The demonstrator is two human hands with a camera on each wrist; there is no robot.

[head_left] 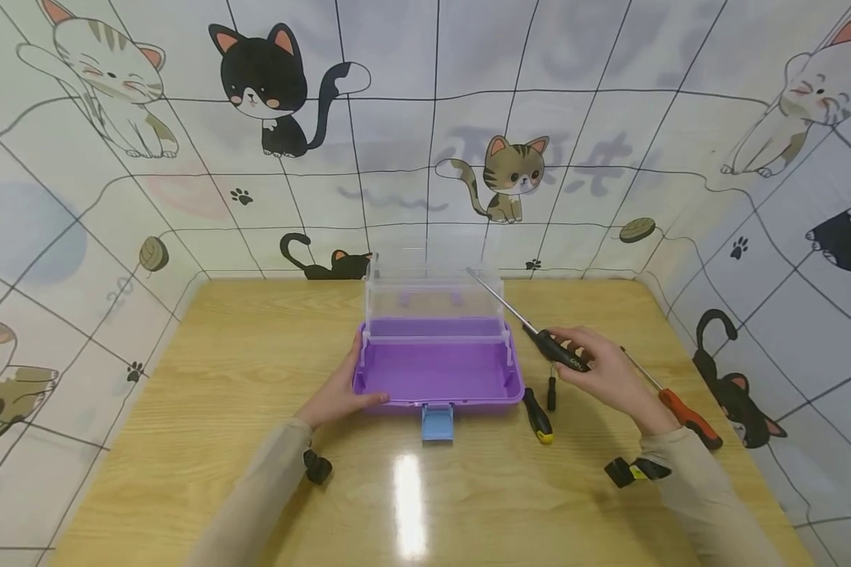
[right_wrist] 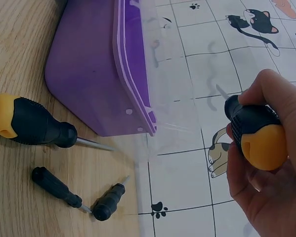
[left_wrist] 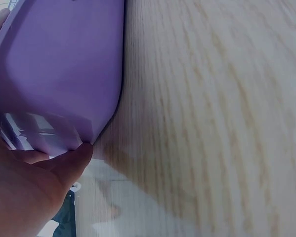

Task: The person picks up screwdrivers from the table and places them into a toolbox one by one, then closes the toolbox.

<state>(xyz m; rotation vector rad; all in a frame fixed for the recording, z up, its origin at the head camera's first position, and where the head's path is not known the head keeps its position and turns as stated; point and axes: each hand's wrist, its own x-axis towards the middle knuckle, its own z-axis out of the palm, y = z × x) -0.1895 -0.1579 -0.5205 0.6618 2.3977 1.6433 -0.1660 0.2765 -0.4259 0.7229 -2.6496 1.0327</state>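
A purple toolbox stands with its clear lid raised at the back and its blue latch hanging down in front. My left hand grips the left end, thumb on the front rim; in the left wrist view the fingers press against the purple wall. Right of the box, my right hand holds a long screwdriver above the table, its shaft pointing up and left toward the lid. The right wrist view shows that screwdriver's yellow handle end. The box's tray looks bare.
Beside the box lie a yellow-and-black screwdriver, a small black screwdriver and another dark one. A red-handled screwdriver lies farther right. Cat-patterned walls enclose the wooden table behind and at the sides.
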